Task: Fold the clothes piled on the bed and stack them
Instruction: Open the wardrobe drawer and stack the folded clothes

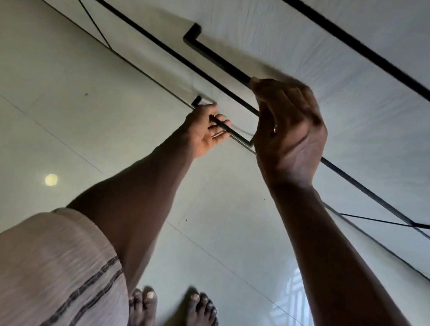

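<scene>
Clothes for folding, and the bed with them, are lying outside this view, so I cannot tell their place or which way their long axis is running. The person is standing at a white wardrobe door that is filling the upper right of the frame.

The left hand, at centre, is gripping a short black bar handle, its fingers curling round the bar. The right hand, just to the right and slightly higher, is gripping a long black bar handle; its fingers are curling over the bar's lower right end, though motion blur is softening them. Both handles are running diagonally from upper left to lower right, parallel to the black door seams.

A glossy pale tiled floor is filling the left and bottom, carrying a round light reflection. Two bare feet are standing at bottom centre. A beige ribbed cloth with dark stripes is covering the person's leg at lower left.
</scene>
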A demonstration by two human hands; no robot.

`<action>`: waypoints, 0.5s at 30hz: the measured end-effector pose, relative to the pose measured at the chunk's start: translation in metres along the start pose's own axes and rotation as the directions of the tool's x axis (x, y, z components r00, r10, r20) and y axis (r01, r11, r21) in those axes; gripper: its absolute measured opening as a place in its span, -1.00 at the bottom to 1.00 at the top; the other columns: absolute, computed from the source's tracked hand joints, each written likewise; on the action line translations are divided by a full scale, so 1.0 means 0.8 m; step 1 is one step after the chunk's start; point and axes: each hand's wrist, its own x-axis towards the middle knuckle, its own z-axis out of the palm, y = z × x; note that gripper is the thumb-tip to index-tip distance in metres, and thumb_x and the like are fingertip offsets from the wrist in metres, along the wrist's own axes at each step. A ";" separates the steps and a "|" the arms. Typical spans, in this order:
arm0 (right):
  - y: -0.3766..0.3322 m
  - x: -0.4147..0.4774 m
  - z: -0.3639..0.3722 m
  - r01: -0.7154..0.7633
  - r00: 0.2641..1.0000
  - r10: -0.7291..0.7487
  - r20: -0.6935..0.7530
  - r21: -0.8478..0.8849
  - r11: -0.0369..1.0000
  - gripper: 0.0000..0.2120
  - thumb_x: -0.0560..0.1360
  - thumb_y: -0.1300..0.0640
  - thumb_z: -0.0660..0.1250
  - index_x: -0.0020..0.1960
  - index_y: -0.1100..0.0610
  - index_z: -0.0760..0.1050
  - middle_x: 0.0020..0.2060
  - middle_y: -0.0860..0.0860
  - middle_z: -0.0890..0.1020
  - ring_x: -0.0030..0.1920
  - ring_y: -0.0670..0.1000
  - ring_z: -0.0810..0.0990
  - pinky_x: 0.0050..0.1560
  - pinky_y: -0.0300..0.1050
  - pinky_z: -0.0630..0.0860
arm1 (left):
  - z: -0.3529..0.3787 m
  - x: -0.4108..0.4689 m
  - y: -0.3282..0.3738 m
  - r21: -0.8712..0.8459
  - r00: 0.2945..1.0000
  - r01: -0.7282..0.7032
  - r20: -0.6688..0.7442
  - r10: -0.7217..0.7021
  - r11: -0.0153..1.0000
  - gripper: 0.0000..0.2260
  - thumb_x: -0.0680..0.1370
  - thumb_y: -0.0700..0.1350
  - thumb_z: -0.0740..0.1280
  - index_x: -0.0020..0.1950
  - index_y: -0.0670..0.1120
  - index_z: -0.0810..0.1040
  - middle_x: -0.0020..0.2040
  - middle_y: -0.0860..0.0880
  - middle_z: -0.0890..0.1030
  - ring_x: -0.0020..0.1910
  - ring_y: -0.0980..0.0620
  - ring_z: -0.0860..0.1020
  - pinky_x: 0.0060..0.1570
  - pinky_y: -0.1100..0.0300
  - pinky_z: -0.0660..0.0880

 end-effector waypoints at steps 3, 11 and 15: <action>0.000 0.000 0.001 0.013 1.000 -0.013 0.010 0.003 1.000 -0.82 0.63 0.26 0.35 0.13 0.11 0.71 0.01 -0.04 0.72 0.08 0.05 0.66 -0.05 -0.07 0.61 | -0.006 -0.013 -0.005 -0.095 0.999 -0.048 -0.003 0.048 0.994 -0.68 0.70 0.16 0.21 -0.07 -0.07 0.42 -0.16 -0.06 0.54 0.02 -0.07 0.62 0.24 -0.05 0.52; -0.009 0.000 0.000 -0.035 0.999 0.035 0.013 0.021 0.999 -0.80 0.66 0.24 0.31 0.13 0.14 0.70 0.03 0.00 0.72 0.11 0.08 0.64 -0.05 -0.03 0.62 | -0.060 -0.053 -0.050 -0.119 0.992 -0.053 -0.119 0.039 0.991 -0.38 0.50 0.55 0.06 -0.08 -0.03 0.35 -0.29 0.01 0.47 -0.09 -0.04 0.63 0.14 -0.11 0.53; -0.027 -0.017 -0.008 0.027 1.000 -0.027 0.006 -0.089 0.996 -0.68 0.51 0.40 0.34 0.19 0.18 0.68 0.20 0.15 0.64 0.20 0.17 0.56 0.02 0.01 0.55 | -0.095 -0.079 -0.062 0.213 0.947 -0.101 -0.280 0.159 0.972 -0.29 0.57 0.47 0.11 0.46 -0.07 0.35 0.27 -0.10 0.59 0.17 -0.12 0.65 0.21 -0.04 0.47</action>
